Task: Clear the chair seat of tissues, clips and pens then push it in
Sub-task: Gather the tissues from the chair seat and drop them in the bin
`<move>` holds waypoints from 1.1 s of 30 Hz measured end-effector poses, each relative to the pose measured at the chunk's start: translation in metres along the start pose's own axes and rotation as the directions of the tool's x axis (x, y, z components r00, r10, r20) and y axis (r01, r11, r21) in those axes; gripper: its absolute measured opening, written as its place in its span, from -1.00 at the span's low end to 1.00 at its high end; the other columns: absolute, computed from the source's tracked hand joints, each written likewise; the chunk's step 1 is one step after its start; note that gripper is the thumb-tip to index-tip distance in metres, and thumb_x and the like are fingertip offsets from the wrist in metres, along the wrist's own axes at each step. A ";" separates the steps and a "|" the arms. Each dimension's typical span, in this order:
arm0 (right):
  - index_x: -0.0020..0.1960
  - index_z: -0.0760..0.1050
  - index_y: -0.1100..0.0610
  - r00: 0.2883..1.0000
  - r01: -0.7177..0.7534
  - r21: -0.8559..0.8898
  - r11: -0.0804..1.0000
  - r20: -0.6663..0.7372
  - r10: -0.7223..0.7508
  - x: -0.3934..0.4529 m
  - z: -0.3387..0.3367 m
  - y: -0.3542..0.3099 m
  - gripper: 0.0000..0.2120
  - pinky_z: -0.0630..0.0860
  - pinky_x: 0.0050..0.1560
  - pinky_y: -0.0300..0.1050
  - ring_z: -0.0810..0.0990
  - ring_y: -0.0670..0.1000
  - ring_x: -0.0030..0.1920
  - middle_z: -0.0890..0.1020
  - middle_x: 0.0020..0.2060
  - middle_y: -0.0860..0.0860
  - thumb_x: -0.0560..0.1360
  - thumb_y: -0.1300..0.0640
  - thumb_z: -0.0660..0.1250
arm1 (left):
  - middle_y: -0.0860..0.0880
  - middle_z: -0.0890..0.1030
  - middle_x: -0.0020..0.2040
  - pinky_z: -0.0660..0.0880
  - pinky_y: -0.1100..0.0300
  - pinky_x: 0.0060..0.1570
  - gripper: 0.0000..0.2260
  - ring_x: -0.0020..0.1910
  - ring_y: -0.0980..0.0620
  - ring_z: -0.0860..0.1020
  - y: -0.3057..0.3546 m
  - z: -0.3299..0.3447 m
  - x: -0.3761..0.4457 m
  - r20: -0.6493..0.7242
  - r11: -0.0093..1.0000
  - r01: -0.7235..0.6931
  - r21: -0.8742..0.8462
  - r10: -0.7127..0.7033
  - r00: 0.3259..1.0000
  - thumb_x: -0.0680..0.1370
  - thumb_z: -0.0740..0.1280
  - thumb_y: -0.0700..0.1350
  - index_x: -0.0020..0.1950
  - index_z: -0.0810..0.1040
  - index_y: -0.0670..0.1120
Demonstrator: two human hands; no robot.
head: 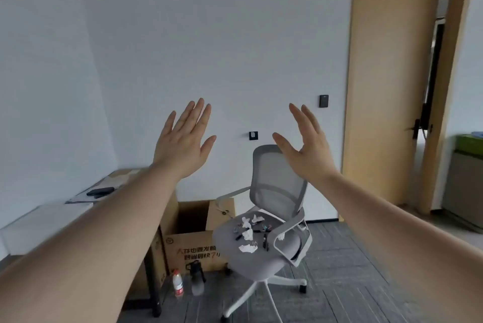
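Single head view, standing height, facing forward toward wall (pixel 209 48); chair (pixel 264 239) mid-distance below.

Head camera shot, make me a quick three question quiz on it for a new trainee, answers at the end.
1. True or false: the left hand and right hand are both raised, open and holding nothing.
2. Which of these lies on the chair seat? A) crumpled tissues B) a phone C) a mug
3. Fill in: the open cardboard box stands on the floor between the desk and the ____.

Key
1. True.
2. A; small clips and dark pens lie among them.
3. Chair.
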State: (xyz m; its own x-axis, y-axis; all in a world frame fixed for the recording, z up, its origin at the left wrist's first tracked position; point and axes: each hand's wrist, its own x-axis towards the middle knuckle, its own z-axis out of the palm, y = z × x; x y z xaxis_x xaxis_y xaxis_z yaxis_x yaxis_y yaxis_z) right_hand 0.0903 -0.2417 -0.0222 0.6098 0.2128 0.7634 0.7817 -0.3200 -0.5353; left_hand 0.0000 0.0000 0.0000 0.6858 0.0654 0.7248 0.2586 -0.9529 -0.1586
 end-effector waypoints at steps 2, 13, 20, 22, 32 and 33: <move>0.52 0.10 -0.15 0.997 -0.043 -0.077 0.996 0.059 0.048 0.002 0.013 0.017 -0.36 0.20 0.48 0.14 0.12 0.02 0.54 0.09 0.56 -0.05 0.53 -0.14 0.28 | 0.08 -0.20 0.58 -0.19 0.05 0.53 -0.44 0.56 0.11 -0.19 -0.001 0.018 0.000 0.056 1.000 -0.003 0.016 0.002 0.998 0.63 -0.08 0.14 0.55 -0.21 0.03; 0.54 0.02 -0.13 0.914 -0.125 -0.404 0.906 0.308 0.263 0.009 0.134 0.142 -0.35 -0.01 0.54 0.16 -0.10 0.01 0.57 -0.05 0.58 -0.03 0.54 -0.23 0.19 | 0.07 -0.24 0.57 -0.20 0.03 0.52 -0.44 0.55 0.11 -0.22 -0.035 0.186 0.001 0.371 0.999 -0.028 -0.044 0.042 0.928 0.62 -0.09 0.16 0.56 -0.21 0.03; 0.54 -0.01 -0.17 0.821 -0.177 -0.557 0.811 0.371 0.434 0.021 0.216 0.224 -0.35 -0.05 0.54 0.17 -0.14 0.04 0.57 -0.10 0.58 -0.03 0.53 -0.26 0.16 | 0.08 -0.25 0.57 -0.17 0.01 0.53 -0.46 0.56 0.09 -0.21 -0.045 0.320 0.032 0.532 0.978 -0.066 -0.196 0.162 0.831 0.63 -0.05 0.14 0.56 -0.18 0.08; 0.53 0.01 -0.16 0.792 -0.172 -0.593 0.787 0.391 0.468 0.022 0.236 0.247 -0.34 -0.04 0.53 0.19 -0.14 0.04 0.57 -0.10 0.58 -0.04 0.53 -0.25 0.19 | 0.07 -0.25 0.57 -0.16 -0.02 0.53 -0.47 0.56 0.06 -0.21 -0.045 0.355 0.037 0.576 0.970 -0.041 -0.238 0.175 0.799 0.63 -0.04 0.13 0.56 -0.16 0.10; 0.52 0.02 -0.18 0.616 -0.211 -0.669 0.713 0.475 0.628 0.021 0.313 0.381 -0.34 0.07 0.50 0.22 -0.08 0.12 0.56 -0.01 0.56 -0.01 0.52 -0.21 0.23 | 0.03 -0.23 0.58 -0.04 -0.14 0.51 -0.35 0.57 -0.01 -0.17 -0.022 0.510 0.045 0.775 0.958 -0.091 -0.271 0.273 0.570 0.58 0.14 0.16 0.55 -0.15 0.14; 0.52 0.00 -0.18 0.597 -0.215 -0.671 0.709 0.485 0.639 0.023 0.319 0.396 -0.33 0.05 0.50 0.22 -0.10 0.13 0.56 -0.02 0.57 -0.02 0.52 -0.20 0.23 | 0.04 -0.23 0.58 -0.03 -0.16 0.51 -0.34 0.57 -0.01 -0.18 -0.019 0.525 0.047 0.795 0.958 -0.085 -0.273 0.274 0.541 0.57 0.15 0.17 0.55 -0.16 0.15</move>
State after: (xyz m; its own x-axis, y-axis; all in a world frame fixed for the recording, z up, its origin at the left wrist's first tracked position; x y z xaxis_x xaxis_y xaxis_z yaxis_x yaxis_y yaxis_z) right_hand 0.4557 -0.0686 -0.3317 0.9271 0.3698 -0.0618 0.3359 -0.8924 -0.3015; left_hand 0.3837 0.1769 -0.3148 0.9828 0.0093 -0.1843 0.0038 -0.9995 -0.0303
